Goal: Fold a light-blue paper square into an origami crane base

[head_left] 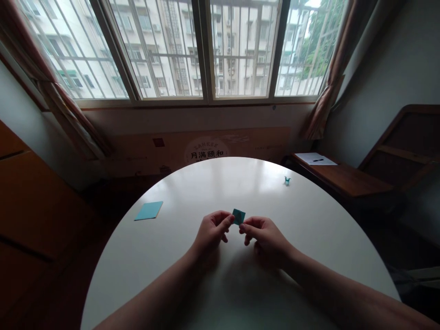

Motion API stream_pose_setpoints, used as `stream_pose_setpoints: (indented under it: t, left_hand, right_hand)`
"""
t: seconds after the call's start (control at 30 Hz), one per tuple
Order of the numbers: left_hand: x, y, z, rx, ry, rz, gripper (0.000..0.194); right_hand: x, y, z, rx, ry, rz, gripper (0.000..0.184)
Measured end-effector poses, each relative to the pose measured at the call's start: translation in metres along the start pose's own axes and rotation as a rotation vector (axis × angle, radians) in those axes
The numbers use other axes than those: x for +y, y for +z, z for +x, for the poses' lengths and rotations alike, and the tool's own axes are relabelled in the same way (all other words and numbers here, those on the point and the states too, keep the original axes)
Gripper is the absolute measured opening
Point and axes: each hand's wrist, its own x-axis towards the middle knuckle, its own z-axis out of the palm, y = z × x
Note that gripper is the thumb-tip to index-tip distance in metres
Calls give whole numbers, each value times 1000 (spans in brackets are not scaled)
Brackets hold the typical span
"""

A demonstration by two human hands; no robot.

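A small folded square of teal origami paper (239,216) is held between my two hands, above the middle of the white table. My left hand (215,229) pinches its left edge between thumb and forefinger. From the lower right, my right hand (261,233) grips the near corner with closed fingertips. Faint crease lines show on the paper's face. A stack of light-blue square paper (149,211) lies to the left of my hands. Farther off on the right stands a small folded teal paper figure (287,180).
The round white table (178,192) has its curved far edge near the window wall. Beyond its right edge, a wooden chair or bench (357,179) bears a white sheet (309,158) with a pen (318,160). An orange-brown cabinet (37,201) stands at the left.
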Motion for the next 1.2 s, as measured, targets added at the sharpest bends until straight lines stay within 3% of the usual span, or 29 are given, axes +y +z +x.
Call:
stream_pose_setpoints:
  t: [0.23,0.43,0.57,0.73,0.9,1.07,1.2]
  left_hand:
    - [-8,-4,7,95,0,-37,64]
    - [3,-2,12,-27,-77,41,58]
    - [9,5,15,-98,-53,72,53]
    - [10,14,10,-41,-34,80,44]
    - [17,8,-2,5,-132,74,38]
    - [22,4,-5,-30,-222,87,39]
    - [24,7,-6,-40,-217,102,40]
  right_hand:
    - [-8,0,-4,33,26,66,43]
    - [-9,2,-5,33,20,95,43]
    - [-7,1,-4,21,3,88,44]
    - [-6,0,-3,-34,-5,67,49]
    - [-6,-2,-1,-92,-23,68,55]
    - [-7,-6,-2,-90,-46,102,47]
    - [-8,-7,-3,-98,-36,103,46]
